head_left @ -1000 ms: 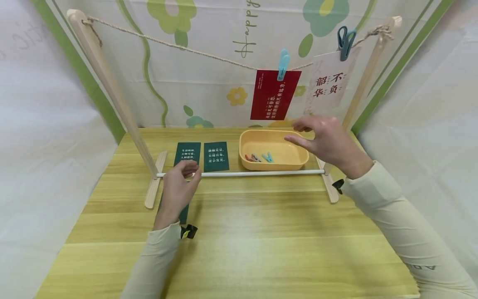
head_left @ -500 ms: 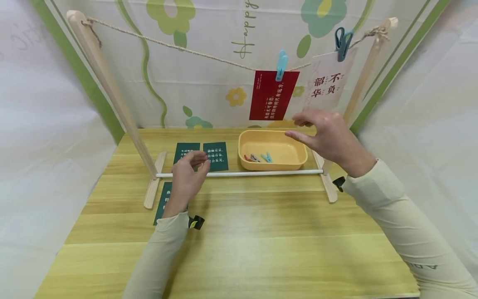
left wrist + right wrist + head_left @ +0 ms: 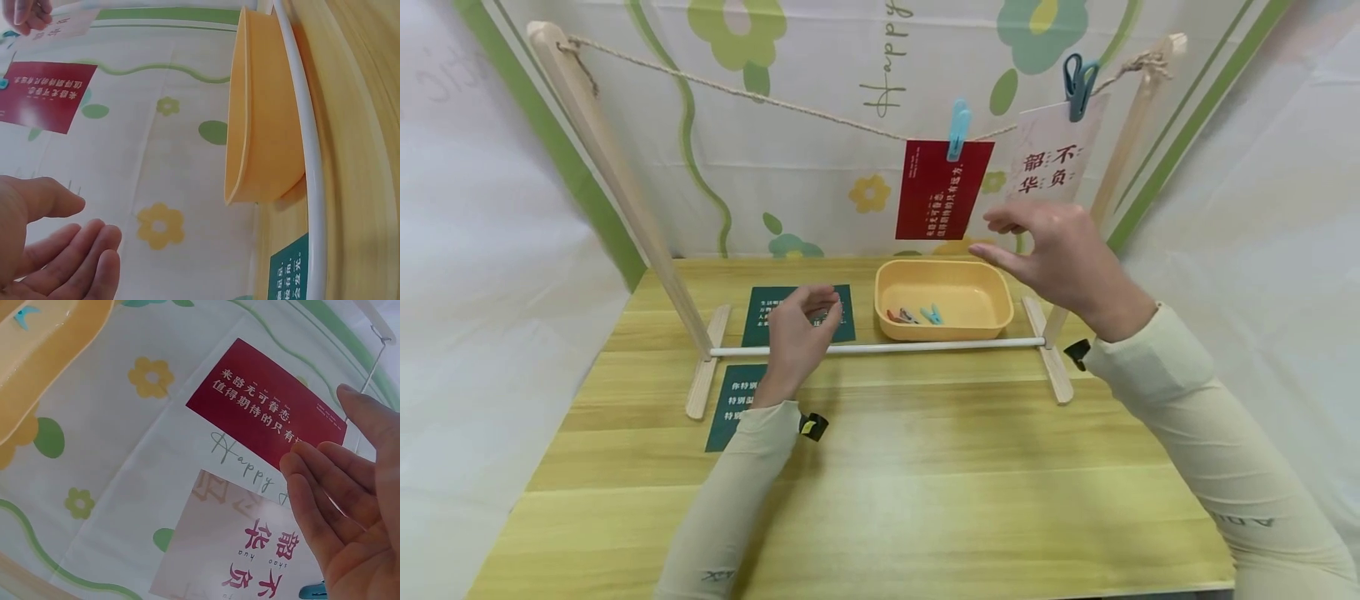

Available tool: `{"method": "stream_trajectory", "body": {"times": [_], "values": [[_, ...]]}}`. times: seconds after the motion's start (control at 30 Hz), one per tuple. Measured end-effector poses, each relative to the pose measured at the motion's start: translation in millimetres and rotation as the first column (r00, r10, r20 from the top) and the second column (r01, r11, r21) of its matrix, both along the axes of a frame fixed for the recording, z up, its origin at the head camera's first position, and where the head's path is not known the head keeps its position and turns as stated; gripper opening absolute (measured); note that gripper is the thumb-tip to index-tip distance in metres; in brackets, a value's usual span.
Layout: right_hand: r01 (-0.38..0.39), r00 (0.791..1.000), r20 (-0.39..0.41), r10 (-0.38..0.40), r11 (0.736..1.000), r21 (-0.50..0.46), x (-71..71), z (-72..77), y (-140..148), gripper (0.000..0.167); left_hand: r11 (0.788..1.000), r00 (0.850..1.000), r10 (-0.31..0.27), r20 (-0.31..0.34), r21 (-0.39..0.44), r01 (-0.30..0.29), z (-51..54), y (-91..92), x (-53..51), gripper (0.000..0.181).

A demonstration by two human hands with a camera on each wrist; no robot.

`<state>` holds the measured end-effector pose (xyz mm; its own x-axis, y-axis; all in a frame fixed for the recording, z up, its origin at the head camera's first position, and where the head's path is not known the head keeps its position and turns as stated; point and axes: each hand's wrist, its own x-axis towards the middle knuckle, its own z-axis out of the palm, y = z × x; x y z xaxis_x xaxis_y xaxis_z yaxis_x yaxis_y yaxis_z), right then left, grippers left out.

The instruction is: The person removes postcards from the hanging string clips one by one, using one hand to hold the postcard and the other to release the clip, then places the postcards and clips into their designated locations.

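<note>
My left hand (image 3: 799,337) hovers above the two dark green cards behind the white rod, thumb and fingers bent loosely with nothing between them. It partly covers those cards. Another green card (image 3: 730,417) lies in front of the rod, beside my left wrist. My right hand (image 3: 1063,258) is raised just below a pale pink card (image 3: 1056,142), its fingers relaxed and holding nothing. That card hangs from a dark teal clothespin (image 3: 1079,90). To its left, a light blue clothespin (image 3: 958,133) holds a red card (image 3: 940,196) on the twine (image 3: 737,89).
A yellow basin (image 3: 1000,329) with several small clothespins (image 3: 932,314) stands behind the white rod (image 3: 925,345). Wooden posts rise at the left (image 3: 617,183) and right (image 3: 1123,158), with the twine tied between them. A flowered cloth (image 3: 820,183) hangs behind.
My left hand has moved right and away from me, uncovering more of the front green card. My right hand has risen slightly. The hanging cards stay clipped in place.
</note>
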<state>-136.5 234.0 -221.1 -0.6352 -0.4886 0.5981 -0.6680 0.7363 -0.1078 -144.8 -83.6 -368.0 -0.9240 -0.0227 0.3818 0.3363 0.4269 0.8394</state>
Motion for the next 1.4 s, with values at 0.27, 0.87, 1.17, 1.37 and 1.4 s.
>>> {"method": "stream_trajectory", "body": {"times": [0.27, 0.87, 1.17, 1.37, 1.4], "values": [[0.021, 1.0, -0.023, -0.02, 1.0, 0.007, -2.7, 8.2, -4, 0.036, 0.997, 0.999, -0.043, -0.002, 0.063, 0.043, 0.3, 11.1, -15.4, 0.028], [0.058, 0.994, -0.09, -0.056, 0.998, 0.015, -3.0, 37.1, -15, 0.034, 0.988, 0.995, -0.095, -0.002, 0.121, 0.095, 13.0, 34.0, -36.2, 0.029], [0.039, 0.99, -0.139, -0.038, 0.999, 0.005, -8.5, 58.3, -19, 0.033, 0.983, 0.993, -0.106, -0.05, 0.143, 0.112, 22.7, 44.6, -44.0, 0.025], [0.076, 0.989, -0.125, -0.073, 0.997, 0.02, -8.6, 71.4, -25, 0.036, 0.971, 0.989, -0.133, -0.067, 0.19, 0.144, 25.7, 53.8, -49.6, 0.026], [0.083, 0.989, -0.122, -0.079, 0.996, 0.022, -8.7, 73.3, -26, 0.037, 0.969, 0.988, -0.14, -0.068, 0.197, 0.151, 26.2, 55.5, -50.5, 0.027]]}}
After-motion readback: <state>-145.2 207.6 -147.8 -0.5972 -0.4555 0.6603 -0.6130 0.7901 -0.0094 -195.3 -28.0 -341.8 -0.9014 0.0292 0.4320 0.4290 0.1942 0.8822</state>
